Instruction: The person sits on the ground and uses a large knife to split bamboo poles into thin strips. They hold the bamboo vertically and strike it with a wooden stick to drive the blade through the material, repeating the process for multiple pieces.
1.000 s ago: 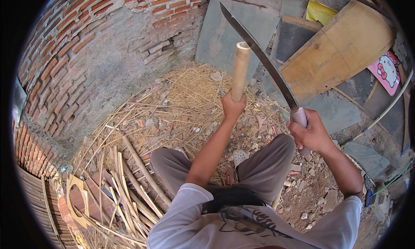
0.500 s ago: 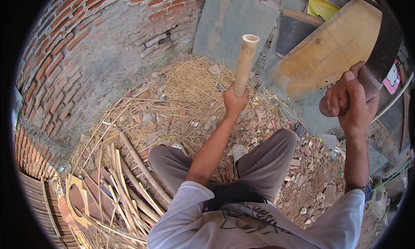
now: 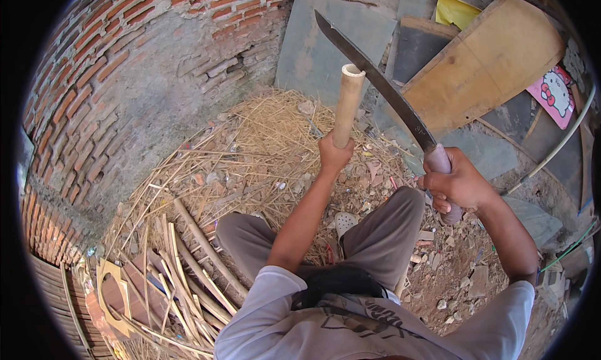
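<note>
Upright in my left hand (image 3: 336, 153) stands a length of bamboo (image 3: 348, 110), gripped around its lower part. Its hollow, pale cut end faces up. My right hand (image 3: 458, 183) is wrapped round the thick handle of a machete (image 3: 394, 100). The long dark blade slants up to the left, its pointed tip beyond the bamboo. Its edge meets the right side of the bamboo's top rim, or lies very close to it. The bamboo's lower end is hidden by my left hand.
Split bamboo strips (image 3: 181, 278) and poles lie in a heap at my left. Straw (image 3: 269, 125) and rubble cover the ground ahead. A worn brick wall (image 3: 138, 85) curves round the left. Boards (image 3: 482, 60) and grey sheets (image 3: 325, 41) lean at the far side and right.
The machete has come down and left from its raised place at the right, and its blade is now at the bamboo's top. My left hand has dropped slightly, still holding the bamboo.
</note>
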`<state>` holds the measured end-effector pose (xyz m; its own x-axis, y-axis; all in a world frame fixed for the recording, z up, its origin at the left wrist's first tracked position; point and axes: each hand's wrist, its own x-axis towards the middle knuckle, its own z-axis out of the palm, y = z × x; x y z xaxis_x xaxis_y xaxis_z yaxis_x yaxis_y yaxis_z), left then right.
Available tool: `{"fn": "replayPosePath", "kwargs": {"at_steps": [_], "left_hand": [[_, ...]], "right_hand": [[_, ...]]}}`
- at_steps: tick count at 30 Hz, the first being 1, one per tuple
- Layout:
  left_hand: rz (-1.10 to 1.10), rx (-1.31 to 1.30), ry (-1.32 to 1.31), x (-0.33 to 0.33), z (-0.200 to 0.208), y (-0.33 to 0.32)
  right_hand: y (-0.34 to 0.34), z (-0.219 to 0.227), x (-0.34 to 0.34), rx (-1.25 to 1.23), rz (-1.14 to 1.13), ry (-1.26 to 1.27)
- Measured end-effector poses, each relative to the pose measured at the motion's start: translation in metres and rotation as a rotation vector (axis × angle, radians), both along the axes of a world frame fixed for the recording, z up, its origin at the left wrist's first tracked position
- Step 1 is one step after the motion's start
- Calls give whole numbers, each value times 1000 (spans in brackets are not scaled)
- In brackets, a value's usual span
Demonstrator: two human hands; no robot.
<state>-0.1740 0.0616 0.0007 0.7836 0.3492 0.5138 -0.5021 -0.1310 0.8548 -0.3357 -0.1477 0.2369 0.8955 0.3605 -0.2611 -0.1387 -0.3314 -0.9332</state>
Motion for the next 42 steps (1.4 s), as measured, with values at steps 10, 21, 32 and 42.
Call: {"fn": "replayPosePath", "kwargs": {"at_steps": [10, 21, 32, 42], "left_hand": [[-94, -22, 23, 6, -7, 12], [-379, -38, 108, 13, -6, 39], [-395, -79, 132, 11, -6, 45], [-355, 54, 179, 0, 3, 61]], "right_hand": [[40, -88, 10, 110, -155, -214], [22, -30, 14, 9, 31, -85], [28, 0, 1, 16, 16, -60], [38, 11, -5, 135, 65, 120]]}}
